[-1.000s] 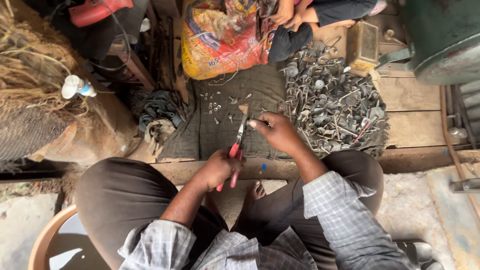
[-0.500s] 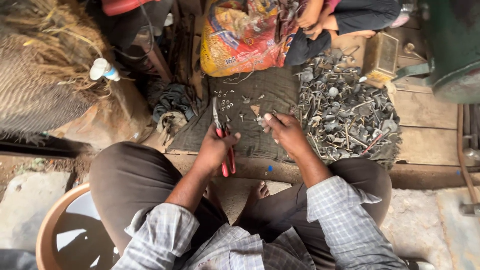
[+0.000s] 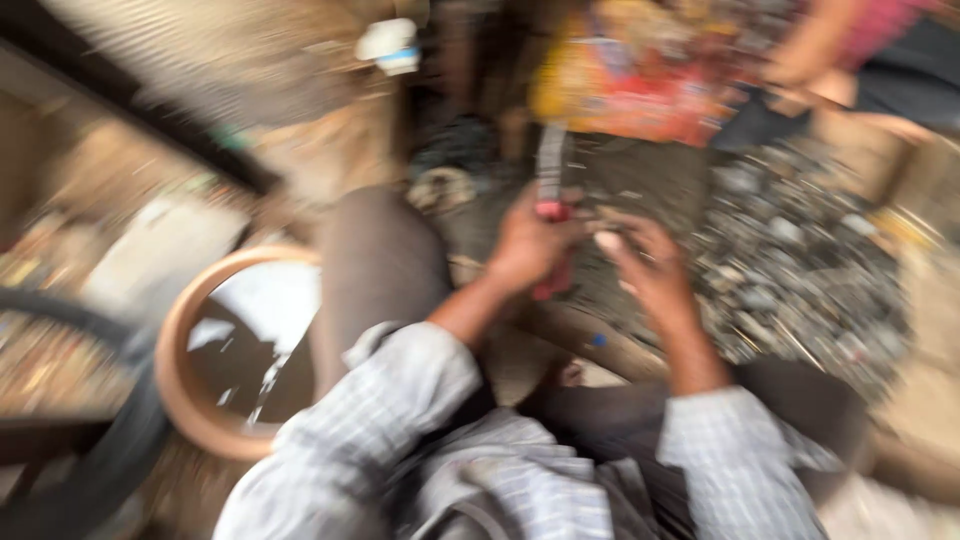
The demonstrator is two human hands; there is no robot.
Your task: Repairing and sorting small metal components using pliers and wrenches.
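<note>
Single head cam, looking steeply down over the wearer's chest and knees. Heavy motion blur, frame tilted, so edges are soft. Close range: forearms fill the centre, left hand (image 3: 528,245) and right hand (image 3: 645,262) meet just above mid-frame. Near edge shows the striped shirt (image 3: 400,420); far edge reaches a colourful bag (image 3: 640,85). Left side takes in a round basin (image 3: 190,390), right side a grey scrap pile (image 3: 800,260). No second view, so no overlap.
</note>
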